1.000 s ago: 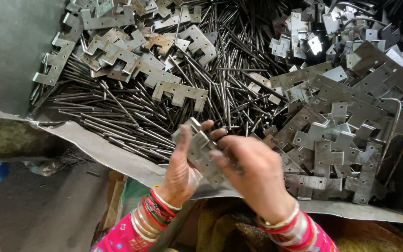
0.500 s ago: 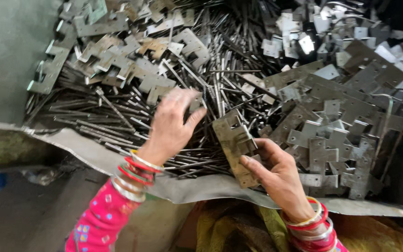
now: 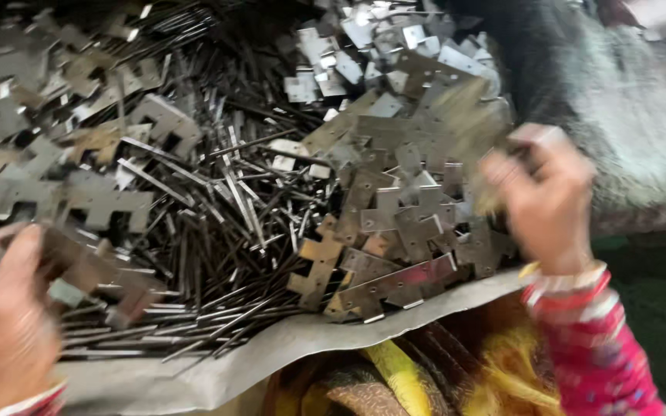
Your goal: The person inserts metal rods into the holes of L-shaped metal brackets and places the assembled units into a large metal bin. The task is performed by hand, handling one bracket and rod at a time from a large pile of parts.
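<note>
Looking down from my head camera, I see my left hand (image 3: 1, 316) at the near left, fingers curled over a notched metal hinge plate (image 3: 90, 270) at the near edge of the heap; whether it is truly gripped I cannot tell through the blur. The grey sheet (image 3: 287, 347) holds the whole heap: loose hinge plates (image 3: 102, 204) on the left, thin steel pins (image 3: 225, 239) in the middle, more plates (image 3: 395, 208) on the right. At the right, my right hand (image 3: 541, 196) is raised over the pile's edge, fingers closed on a small blurred metal piece (image 3: 537, 137). Half a second ago this hand held a plate low near the middle; my left hand was reaching among the pins.
</note>
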